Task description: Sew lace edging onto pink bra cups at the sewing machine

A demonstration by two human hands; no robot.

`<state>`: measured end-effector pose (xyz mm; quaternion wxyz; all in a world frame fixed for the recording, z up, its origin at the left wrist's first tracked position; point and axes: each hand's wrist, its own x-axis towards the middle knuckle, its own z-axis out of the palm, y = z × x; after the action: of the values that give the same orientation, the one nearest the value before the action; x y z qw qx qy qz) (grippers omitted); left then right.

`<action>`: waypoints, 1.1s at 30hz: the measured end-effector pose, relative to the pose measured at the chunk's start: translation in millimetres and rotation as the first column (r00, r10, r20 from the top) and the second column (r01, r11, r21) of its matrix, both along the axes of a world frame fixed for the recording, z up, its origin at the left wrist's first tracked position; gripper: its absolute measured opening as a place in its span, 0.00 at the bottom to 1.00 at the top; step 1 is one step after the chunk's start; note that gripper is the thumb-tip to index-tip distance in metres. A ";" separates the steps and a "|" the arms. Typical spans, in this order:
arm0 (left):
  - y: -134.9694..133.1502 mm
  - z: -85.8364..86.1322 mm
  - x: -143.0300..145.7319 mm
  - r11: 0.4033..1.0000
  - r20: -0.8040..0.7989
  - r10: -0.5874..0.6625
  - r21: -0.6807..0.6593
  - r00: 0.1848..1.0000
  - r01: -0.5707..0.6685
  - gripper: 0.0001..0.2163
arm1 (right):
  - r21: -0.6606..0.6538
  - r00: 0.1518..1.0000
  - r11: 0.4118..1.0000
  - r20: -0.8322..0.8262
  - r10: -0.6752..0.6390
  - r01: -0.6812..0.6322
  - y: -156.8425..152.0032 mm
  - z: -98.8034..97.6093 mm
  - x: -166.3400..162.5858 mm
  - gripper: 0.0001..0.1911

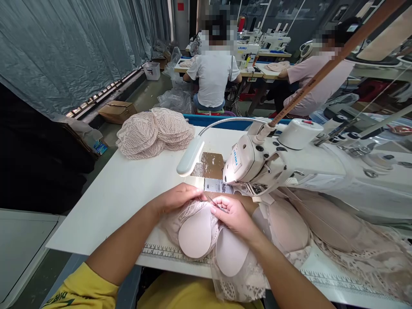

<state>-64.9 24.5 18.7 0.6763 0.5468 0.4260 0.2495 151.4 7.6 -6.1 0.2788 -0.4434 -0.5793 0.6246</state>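
A pale pink lace bra (206,234) with two padded cups lies at the near edge of the white sewing table (122,189). My left hand (177,198) is closed on its upper edge. Beside it, my right hand (233,214) pinches the same edge, where the two cups meet. A thin dark tool or thread shows between the fingertips; I cannot make out which. Both hands sit just in front of the white sewing machine's head (247,165) and needle plate (216,185).
A stack of pink lace cups (154,131) lies at the table's far left. More pink bras (322,231) are heaped under the machine arm on the right. A gooseneck lamp (189,156) hangs over the plate. Two people sit at sewing machines beyond, with a cardboard box (117,110) on the floor.
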 end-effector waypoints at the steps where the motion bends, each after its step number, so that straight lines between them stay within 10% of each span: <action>1: 2.2 -0.8 -4.0 0.999 0.012 0.045 -0.031 0.999 -0.045 0.21 | -0.012 1.000 1.000 0.002 -0.010 0.010 0.1 0.5 0.7 0.11; 14: 9.5 -6.1 -19.7 0.986 0.078 0.145 -0.100 0.986 -0.137 0.30 | 0.179 0.975 0.984 0.213 -0.065 0.027 -0.6 9.1 10.3 0.13; 20: 6.2 -7.3 -22.8 0.994 -0.065 0.111 0.024 0.992 -0.110 0.25 | 0.221 0.702 0.967 0.708 -0.071 -0.126 -20.7 41.5 67.8 0.20; 24: -4.3 -6.0 -10.5 0.965 -0.336 -0.057 0.224 0.940 0.138 0.17 | 0.182 0.572 0.935 0.820 0.027 -0.304 -46.5 32.7 83.3 0.11; 33: -28.7 33.9 -14.7 0.798 -0.620 0.013 0.479 0.784 0.365 0.04 | 0.384 0.861 0.913 0.502 -0.084 -0.135 -44.9 59.4 48.4 0.14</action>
<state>-79.6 -4.2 52.6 0.3314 0.8136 0.4640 0.1141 199.7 -37.3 53.2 0.1936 -0.5164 -0.7549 0.3550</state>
